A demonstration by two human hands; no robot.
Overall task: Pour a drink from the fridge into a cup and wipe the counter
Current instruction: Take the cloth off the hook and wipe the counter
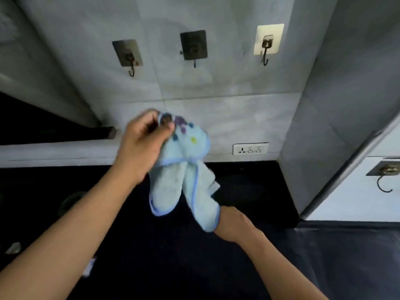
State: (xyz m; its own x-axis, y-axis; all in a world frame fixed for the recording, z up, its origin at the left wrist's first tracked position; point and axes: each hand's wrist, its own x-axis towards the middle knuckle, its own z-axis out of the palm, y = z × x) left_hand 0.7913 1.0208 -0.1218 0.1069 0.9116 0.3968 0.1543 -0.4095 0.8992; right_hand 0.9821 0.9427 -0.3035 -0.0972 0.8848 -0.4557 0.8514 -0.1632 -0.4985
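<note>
A: Start nearest. What is the right hand [232, 224] doing?

B: It sits low over the dark desk [324, 256], and its fingers are hidden behind the hanging end of the cloth [184, 169]. I cannot tell whether it is wide, narrow, or gripping that lower hem.

A: And the cloth itself?

B: It is in the air above the desk, not touching it. The left hand [145, 137] is closed on it, pinching the bunched top corner, the one with the coloured dots, between thumb and fingers. The rest droops in two loose folds.

A: How do you reckon it handles?

B: Light and soft, I would say: a small terry towel that drapes freely, with no stiffness at all. It will not slip from a pinch and it cannot break. For wiping, though, a corner grip looks poor; I would gather it into the palm or spread it flat under the fingers so more of it meets the desk.

A: Anything further back?

B: A socket [250, 148] low on the tiled wall, and above it three hooks [194, 48], all bare. The cloth may belong on one.
</note>
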